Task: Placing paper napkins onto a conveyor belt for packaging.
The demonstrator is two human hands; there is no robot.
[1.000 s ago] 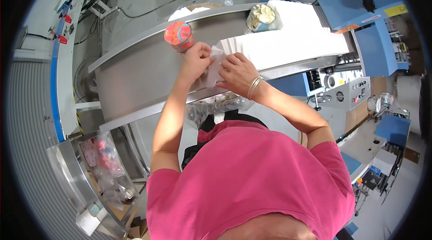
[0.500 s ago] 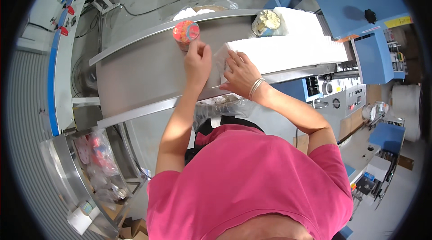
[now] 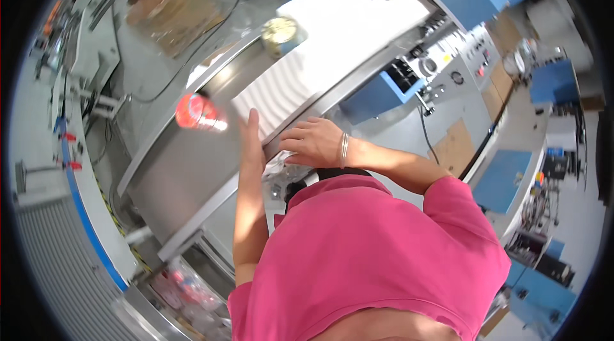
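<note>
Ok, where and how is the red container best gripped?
Probably around the curved side of the red container, coming from the right: it appears upright, that side faces the left hand, and the metal rail runs close along its far side.

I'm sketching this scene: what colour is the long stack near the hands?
White; the stack shows best in the head view.

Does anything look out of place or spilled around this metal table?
Nothing looks spilled on the metal table. Cardboard lies on the floor beyond it, which looks a bit untidy; blur could hide small damage.
</note>
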